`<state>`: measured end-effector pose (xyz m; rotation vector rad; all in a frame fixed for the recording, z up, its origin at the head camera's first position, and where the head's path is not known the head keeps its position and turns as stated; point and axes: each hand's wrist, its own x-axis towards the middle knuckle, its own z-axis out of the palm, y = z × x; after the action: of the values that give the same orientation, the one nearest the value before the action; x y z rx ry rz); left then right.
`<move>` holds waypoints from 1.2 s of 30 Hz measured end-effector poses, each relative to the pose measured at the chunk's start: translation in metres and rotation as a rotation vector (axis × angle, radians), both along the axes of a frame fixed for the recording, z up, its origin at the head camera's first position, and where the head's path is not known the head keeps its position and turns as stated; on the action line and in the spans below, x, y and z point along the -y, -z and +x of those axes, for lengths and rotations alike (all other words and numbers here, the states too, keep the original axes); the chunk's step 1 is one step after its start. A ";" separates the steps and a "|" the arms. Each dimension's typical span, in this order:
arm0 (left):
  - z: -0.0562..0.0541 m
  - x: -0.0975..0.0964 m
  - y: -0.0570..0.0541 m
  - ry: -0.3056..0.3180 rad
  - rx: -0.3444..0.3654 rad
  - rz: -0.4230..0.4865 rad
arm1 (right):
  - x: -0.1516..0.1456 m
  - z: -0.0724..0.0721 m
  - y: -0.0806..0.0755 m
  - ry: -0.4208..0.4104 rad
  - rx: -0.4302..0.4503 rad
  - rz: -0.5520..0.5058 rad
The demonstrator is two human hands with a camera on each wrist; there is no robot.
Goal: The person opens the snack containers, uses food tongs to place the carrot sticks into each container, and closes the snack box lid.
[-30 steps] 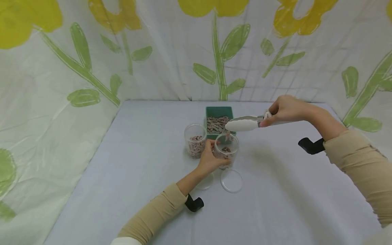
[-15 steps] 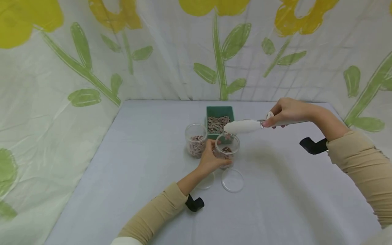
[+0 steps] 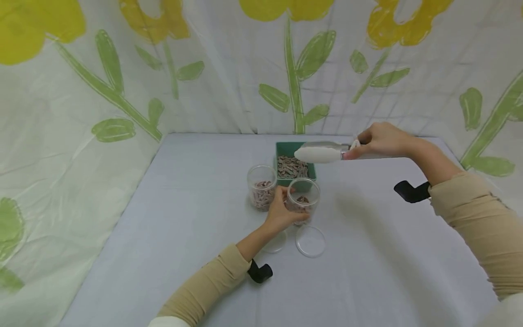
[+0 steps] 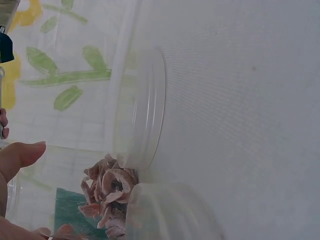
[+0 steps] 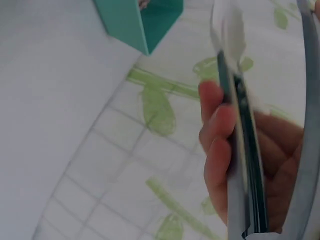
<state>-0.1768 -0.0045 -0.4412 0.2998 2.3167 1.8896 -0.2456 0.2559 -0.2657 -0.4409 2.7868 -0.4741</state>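
Note:
My left hand [image 3: 282,211] grips the side of a clear round jar [image 3: 304,205], which holds a low heap of brownish pieces. In the left wrist view, curled, pinkish-brown dried pieces [image 4: 107,195] show inside clear plastic. My right hand [image 3: 382,141] holds a pair of tongs [image 3: 320,153] with broad white tips, raised over the green box [image 3: 288,148]. Similar brown pieces [image 3: 292,167] lie in that box. No piece is visible at the tips. In the right wrist view, the fingers [image 5: 218,160] curl round the metal arms of the tongs.
A second clear jar [image 3: 261,188], partly filled with the same pieces, stands left of the held one. Two clear lids lie in front: one lid [image 3: 310,241] in full view, the other lid [image 3: 275,243] partly behind the left arm. A flower-painted curtain [image 3: 229,81] hangs behind the table.
The tongs have moved up and back from above the held jar to over the green box. Pieces hanging at their tips earlier are gone from there. The left hand stays on the jar.

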 end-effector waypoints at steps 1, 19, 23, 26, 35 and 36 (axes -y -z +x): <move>0.000 0.000 0.001 -0.005 -0.002 -0.006 | 0.003 -0.003 0.001 0.005 -0.038 0.031; -0.001 0.002 0.000 -0.009 0.045 -0.063 | 0.102 -0.073 0.050 -0.293 -0.151 0.592; 0.000 0.002 0.001 -0.010 0.036 -0.077 | 0.099 -0.076 0.064 -0.268 -0.113 0.531; 0.000 0.001 0.001 -0.017 0.022 -0.083 | 0.092 -0.075 0.071 -0.235 -0.110 0.485; 0.001 0.004 -0.003 -0.010 0.007 -0.079 | 0.094 -0.073 0.076 -0.223 -0.210 0.450; 0.001 0.004 -0.003 -0.008 0.010 -0.077 | 0.096 -0.073 0.073 -0.221 -0.202 0.471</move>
<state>-0.1756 -0.0081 -0.4378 0.2727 2.3803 1.7964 -0.3182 0.1602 -0.3385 -0.7008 2.8593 0.2880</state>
